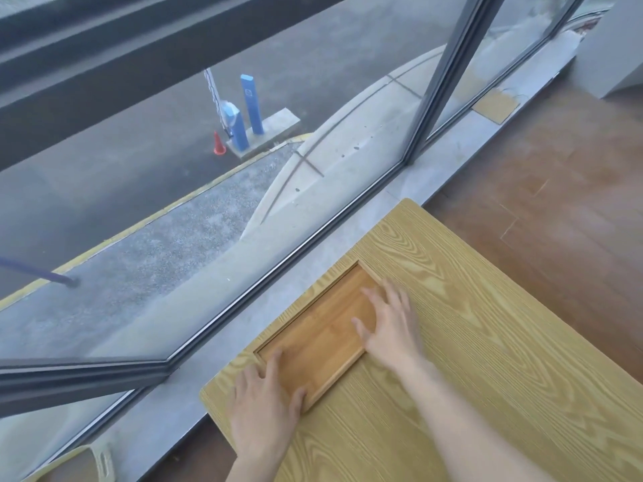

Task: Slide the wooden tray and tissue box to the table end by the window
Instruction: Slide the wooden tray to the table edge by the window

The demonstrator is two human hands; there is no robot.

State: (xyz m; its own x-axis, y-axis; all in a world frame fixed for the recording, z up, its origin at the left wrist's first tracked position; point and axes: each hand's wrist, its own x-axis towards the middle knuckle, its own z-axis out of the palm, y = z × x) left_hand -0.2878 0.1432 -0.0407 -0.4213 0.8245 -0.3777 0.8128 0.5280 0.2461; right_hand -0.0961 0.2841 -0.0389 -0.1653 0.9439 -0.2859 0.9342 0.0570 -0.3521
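A shallow wooden tray [315,337] lies flat on the light wood-grain table [469,342], close to the table's edge by the window. My left hand [262,408] rests on the tray's near left corner, fingers spread across the rim and thumb against its near side. My right hand [391,325] lies flat on the tray's right end, fingers apart and reaching onto its floor. Neither hand is closed around the tray. No tissue box is in view.
A grey stone sill [243,342] runs between the table end and the large window [208,168]. Brown wooden floor [556,189] lies to the right. A pale rounded object [80,464] sits at the bottom left. The table stretches on to the right and toward me.
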